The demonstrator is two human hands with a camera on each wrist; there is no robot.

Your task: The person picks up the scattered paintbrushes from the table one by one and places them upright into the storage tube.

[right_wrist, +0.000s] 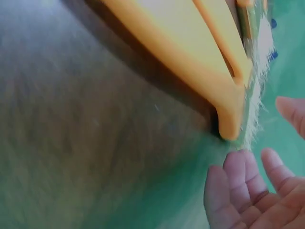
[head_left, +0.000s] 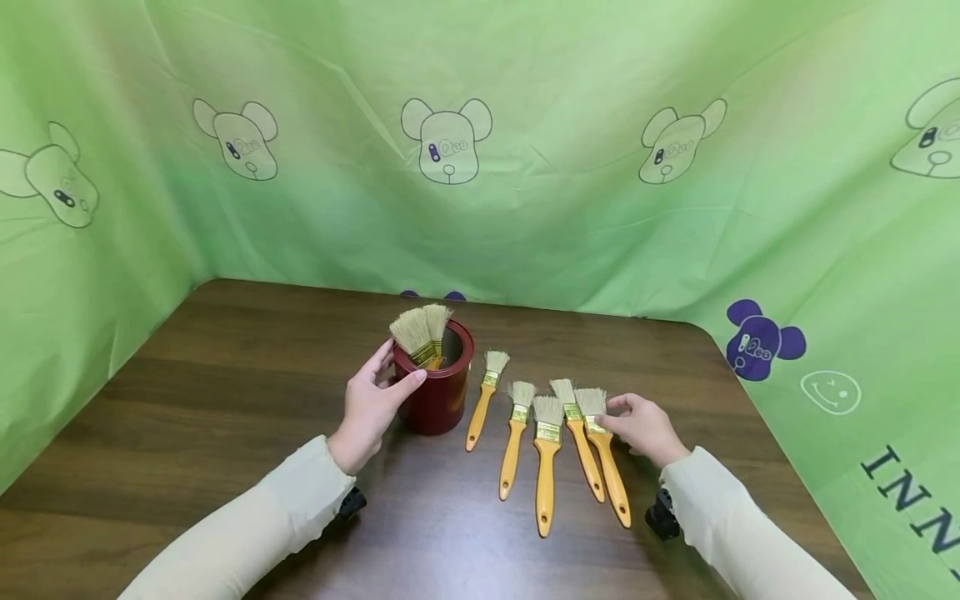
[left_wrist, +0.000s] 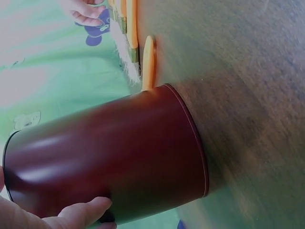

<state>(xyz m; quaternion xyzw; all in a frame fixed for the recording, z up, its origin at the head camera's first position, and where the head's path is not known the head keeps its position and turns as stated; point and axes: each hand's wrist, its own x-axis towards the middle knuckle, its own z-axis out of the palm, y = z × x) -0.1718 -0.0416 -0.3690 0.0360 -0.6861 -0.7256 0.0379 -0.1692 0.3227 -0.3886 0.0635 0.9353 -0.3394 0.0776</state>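
Observation:
My left hand [head_left: 372,406] grips a dark red cylindrical pot [head_left: 437,404] from its left side, the thumb along the near rim. Two or so paintbrushes [head_left: 415,331] stand inside the pot with pale bristles up; their handles are hidden. To the pot's right, several paintbrushes with orange handles lie in a loose row. My right hand [head_left: 647,427] is at the rightmost paintbrush [head_left: 612,475], thumb beside its brass-coloured ferrule. In the right wrist view, the fingers [right_wrist: 217,195] are spread and parted, with nothing between them.
A brown wooden table [head_left: 247,400] carries everything. Green printed cloth [head_left: 555,225] hangs along its back and sides. The paintbrush [head_left: 486,400] nearest the pot lies close to its right wall; the widest paintbrush [head_left: 546,467] lies mid-row.

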